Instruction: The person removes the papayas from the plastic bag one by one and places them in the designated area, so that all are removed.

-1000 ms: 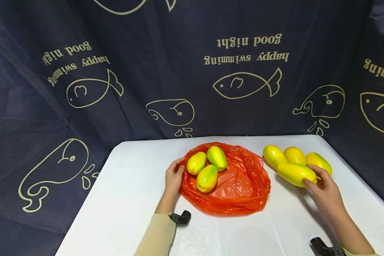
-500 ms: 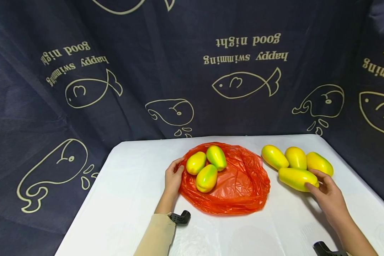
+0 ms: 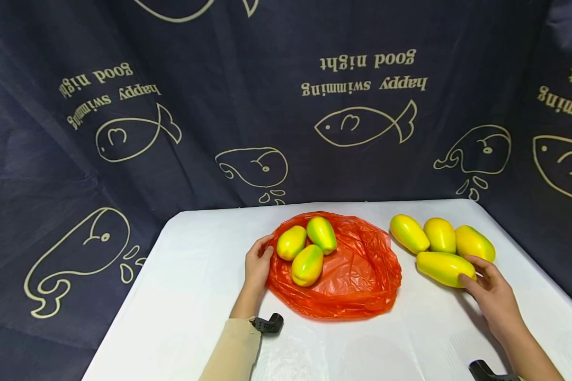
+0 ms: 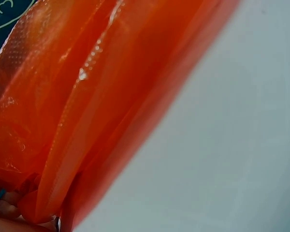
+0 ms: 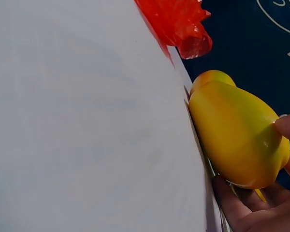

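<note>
Simultaneously, R hand [image 3: 495, 297] gripped yel. fruit [image 3: 442, 268] nr 3 others [image 3: 440, 235]; L hand [image 3: 257, 271] held red bag [image 3: 355, 275], 3 yel.-grn fruits [image 3: 307, 265] inside.

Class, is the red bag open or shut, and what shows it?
Open: in the head view, the bag lies spread wide, and three yellow-green fruits show inside its crumpled rim.

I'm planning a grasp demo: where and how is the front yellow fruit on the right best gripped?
Probably by the right end of the front yellow fruit, coming from the right and pinching across its narrower width. Its length runs roughly left to right, and three fruits sit close behind, so that end looks freer; the right hand grips it there.
</note>
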`<act>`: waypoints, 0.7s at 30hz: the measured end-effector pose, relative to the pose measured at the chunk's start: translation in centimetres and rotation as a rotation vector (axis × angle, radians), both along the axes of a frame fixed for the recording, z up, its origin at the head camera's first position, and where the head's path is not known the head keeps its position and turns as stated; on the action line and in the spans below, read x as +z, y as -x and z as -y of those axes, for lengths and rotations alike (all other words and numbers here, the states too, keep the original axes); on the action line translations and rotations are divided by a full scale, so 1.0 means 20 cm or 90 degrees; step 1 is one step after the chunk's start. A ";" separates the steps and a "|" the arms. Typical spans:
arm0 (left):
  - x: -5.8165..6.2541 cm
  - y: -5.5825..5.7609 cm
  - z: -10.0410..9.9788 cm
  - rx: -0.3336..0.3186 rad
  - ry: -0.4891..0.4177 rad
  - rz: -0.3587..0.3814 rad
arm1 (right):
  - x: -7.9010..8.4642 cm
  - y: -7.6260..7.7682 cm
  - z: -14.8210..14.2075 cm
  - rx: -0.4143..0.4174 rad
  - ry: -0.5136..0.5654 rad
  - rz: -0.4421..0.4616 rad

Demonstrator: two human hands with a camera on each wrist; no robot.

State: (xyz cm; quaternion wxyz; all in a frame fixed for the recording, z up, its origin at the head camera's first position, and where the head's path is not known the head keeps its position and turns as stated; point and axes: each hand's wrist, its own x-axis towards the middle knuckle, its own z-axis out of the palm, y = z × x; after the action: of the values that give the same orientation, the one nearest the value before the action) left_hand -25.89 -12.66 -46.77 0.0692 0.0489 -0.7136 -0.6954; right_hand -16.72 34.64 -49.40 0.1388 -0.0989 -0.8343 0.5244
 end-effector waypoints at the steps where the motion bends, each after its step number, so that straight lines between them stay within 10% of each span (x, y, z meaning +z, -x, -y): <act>1: -0.02 0.01 0.00 0.000 -0.003 0.001 | 0.00 0.00 0.00 -0.007 -0.005 0.006; 6: -0.12 0.07 0.01 0.008 -0.016 -0.001 | 0.00 0.00 0.00 -0.027 -0.016 0.013; 21: -0.13 0.07 0.01 0.010 -0.013 -0.017 | 0.04 -0.01 0.03 -0.077 -0.028 -0.090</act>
State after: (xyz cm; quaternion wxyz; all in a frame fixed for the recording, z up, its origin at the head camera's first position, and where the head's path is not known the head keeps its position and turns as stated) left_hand -27.32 -12.86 -49.36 0.0840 0.0461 -0.7049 -0.7028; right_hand -16.57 34.01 -48.50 0.2309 -0.1083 -0.8263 0.5021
